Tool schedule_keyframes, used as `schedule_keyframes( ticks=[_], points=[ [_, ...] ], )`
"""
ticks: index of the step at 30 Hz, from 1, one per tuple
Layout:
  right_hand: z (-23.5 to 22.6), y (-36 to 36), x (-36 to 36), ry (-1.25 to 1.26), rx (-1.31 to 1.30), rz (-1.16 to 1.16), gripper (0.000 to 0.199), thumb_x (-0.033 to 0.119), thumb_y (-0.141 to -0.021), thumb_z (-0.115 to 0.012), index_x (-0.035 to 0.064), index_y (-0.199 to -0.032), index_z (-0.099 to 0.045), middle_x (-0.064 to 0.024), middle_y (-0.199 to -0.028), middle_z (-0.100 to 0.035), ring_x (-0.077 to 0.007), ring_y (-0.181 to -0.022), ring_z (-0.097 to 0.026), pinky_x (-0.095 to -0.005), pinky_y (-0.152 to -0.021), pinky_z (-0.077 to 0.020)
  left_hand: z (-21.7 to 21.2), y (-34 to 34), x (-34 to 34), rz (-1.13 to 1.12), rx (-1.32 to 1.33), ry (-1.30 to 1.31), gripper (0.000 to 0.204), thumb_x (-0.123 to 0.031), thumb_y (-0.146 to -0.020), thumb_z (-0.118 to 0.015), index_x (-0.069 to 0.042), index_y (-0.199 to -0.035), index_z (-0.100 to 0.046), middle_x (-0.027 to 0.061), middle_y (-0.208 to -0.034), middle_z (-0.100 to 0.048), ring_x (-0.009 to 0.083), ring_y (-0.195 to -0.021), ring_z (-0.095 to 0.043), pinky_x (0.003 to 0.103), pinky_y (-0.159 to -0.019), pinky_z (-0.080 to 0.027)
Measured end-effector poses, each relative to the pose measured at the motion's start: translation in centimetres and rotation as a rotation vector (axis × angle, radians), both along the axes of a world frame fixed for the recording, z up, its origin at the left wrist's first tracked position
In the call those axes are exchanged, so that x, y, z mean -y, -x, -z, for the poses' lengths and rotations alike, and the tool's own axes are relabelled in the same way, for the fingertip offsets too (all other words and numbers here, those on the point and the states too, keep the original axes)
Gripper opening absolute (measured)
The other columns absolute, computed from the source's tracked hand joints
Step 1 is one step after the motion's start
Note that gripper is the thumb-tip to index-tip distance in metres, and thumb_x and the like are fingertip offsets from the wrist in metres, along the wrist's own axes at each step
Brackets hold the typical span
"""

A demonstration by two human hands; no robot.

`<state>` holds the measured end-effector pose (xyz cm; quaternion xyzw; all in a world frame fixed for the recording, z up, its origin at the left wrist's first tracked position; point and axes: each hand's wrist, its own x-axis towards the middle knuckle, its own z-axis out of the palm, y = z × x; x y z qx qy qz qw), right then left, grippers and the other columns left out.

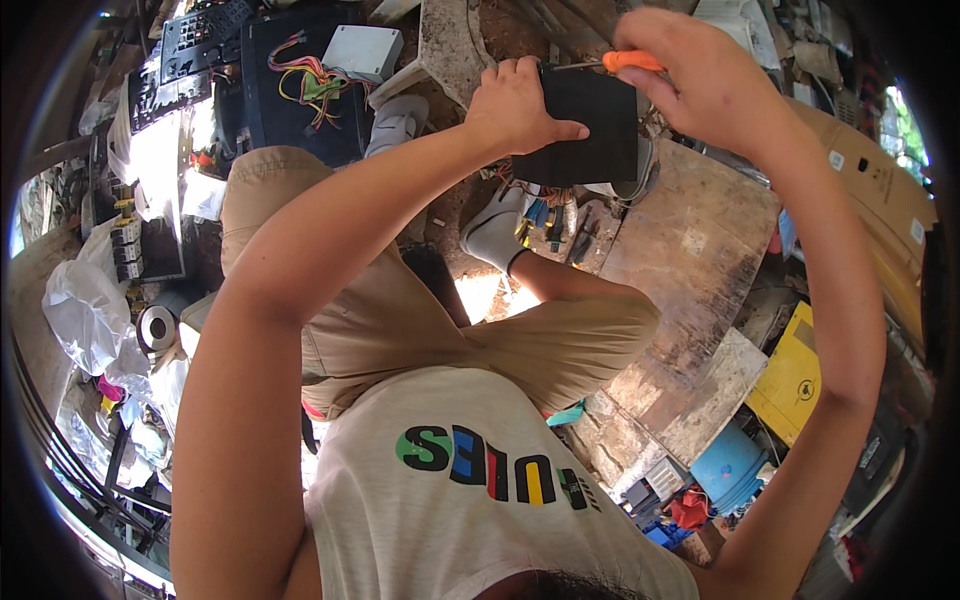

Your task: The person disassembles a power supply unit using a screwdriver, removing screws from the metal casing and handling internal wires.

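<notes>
My left hand [512, 108] grips the left edge of a flat black box [590, 125], held up in front of me with the thumb across its face. My right hand [695, 75] is closed around a screwdriver with an orange handle [630, 61]. Its thin metal shaft lies along the box's top edge, pointing left. Coloured wires [540, 195] hang below the box. I am seated, knees bent, in tan shorts and white socks.
A worn wooden board [690, 260] lies to the right, with a yellow box [795, 375] and a blue container [728, 465] beside it. A dark case with a wire bundle [310, 85] and a white box [362, 50] sits ahead. Plastic bags [85, 310] and electronic parts crowd the left.
</notes>
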<state>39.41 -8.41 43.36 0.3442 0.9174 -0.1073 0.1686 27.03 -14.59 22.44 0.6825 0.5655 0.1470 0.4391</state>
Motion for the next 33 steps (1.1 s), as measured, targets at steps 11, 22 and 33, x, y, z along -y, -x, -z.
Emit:
schedule_keyframes(
  ticks=[11,22,33],
  points=[
    [0.9,-1.1,0.1,-0.103,0.120,-0.005,0.032,0.033,-0.095,-0.065,0.0035,-0.108,-0.062,-0.0184,-0.081,-0.064,-0.0399,-0.079,-0.064,-0.0485,-0.070,-0.0496,-0.2,-0.1,0.0,0.005,-0.010,-0.038,0.108,-0.065,-0.065,-0.084,0.006,-0.136,-0.046,0.0209,-0.136,-0.053,0.0384,-0.133,-0.047,0.045,-0.108,-0.046],
    [1.5,-0.6,1.4,-0.174,0.355,0.189,0.020,0.012,-0.089,-0.068,0.0049,-0.103,-0.056,-0.0116,-0.107,-0.057,-0.0356,-0.094,-0.061,-0.0448,-0.077,-0.0495,-0.3,0.0,0.1,-0.007,0.006,-0.020,0.108,-0.064,-0.064,-0.086,0.006,-0.137,-0.046,0.0202,-0.136,-0.053,0.0378,-0.133,-0.047,0.045,-0.109,-0.045],
    [0.7,0.1,2.4,-0.132,0.192,0.293,0.026,0.023,-0.091,-0.069,0.0081,-0.111,-0.060,-0.0102,-0.107,-0.064,-0.0328,-0.094,-0.064,-0.0419,-0.077,-0.0504,-0.2,0.1,-0.2,0.014,0.000,-0.028,0.110,-0.067,-0.063,-0.085,0.005,-0.136,-0.047,0.0205,-0.136,-0.053,0.0379,-0.132,-0.048,0.045,-0.109,-0.045]
  ],
)
